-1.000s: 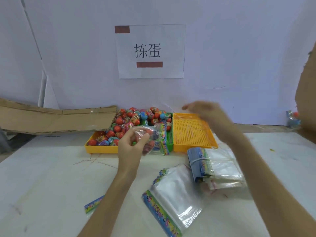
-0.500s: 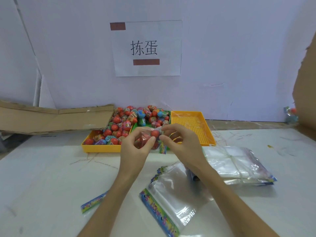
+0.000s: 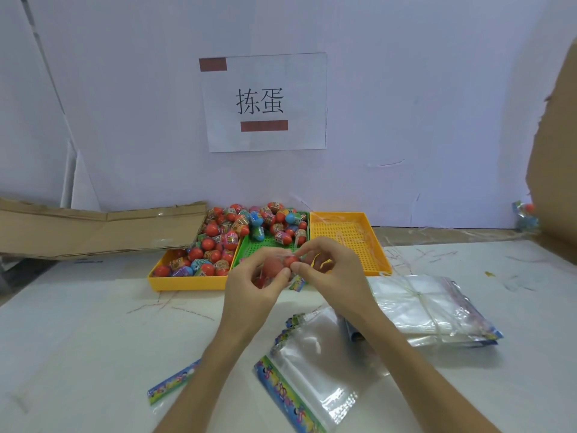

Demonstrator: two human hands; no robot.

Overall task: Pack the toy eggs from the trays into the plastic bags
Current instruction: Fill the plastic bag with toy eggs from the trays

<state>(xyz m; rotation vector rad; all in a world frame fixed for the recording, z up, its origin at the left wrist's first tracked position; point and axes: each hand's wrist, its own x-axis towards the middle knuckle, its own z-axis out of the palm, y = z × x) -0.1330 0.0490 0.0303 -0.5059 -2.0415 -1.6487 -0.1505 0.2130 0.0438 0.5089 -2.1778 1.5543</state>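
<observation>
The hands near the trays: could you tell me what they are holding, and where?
Both hands, left and right, pinch a small clear bag of red toy eggs between fingertips, at its top.

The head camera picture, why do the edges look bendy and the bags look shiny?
Head view: the wide-angle lens bows the brown cardboard sheet at the left edge; room light glares off the clear plastic bag stack; the toy eggs in the yellow tray look soft, slightly blurred.
</observation>
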